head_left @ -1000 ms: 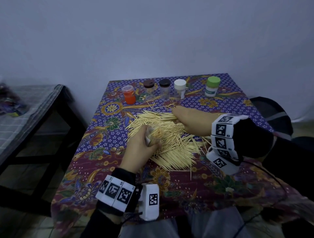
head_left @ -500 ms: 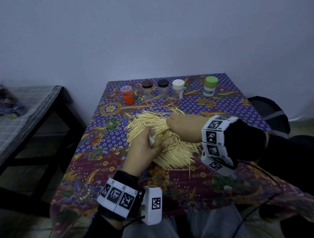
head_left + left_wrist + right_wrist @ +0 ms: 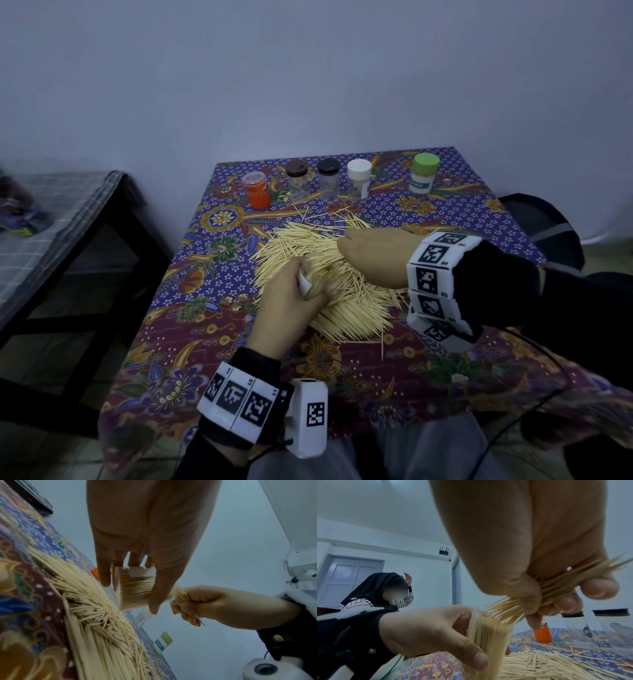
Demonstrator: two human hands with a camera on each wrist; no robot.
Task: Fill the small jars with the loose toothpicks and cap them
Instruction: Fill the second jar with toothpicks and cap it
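Your left hand (image 3: 426, 632) wraps the clear jar (image 3: 488, 639), mouth up | right hand (image 3: 530, 563) clenches a toothpick bundle (image 3: 505, 609), tips just inside the rim | bundle slants across; swing it parallel to the jar.

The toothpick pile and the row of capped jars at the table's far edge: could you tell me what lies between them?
In the head view, only patterned tablecloth with a few stray toothpicks separates the toothpick pile from the capped jars.
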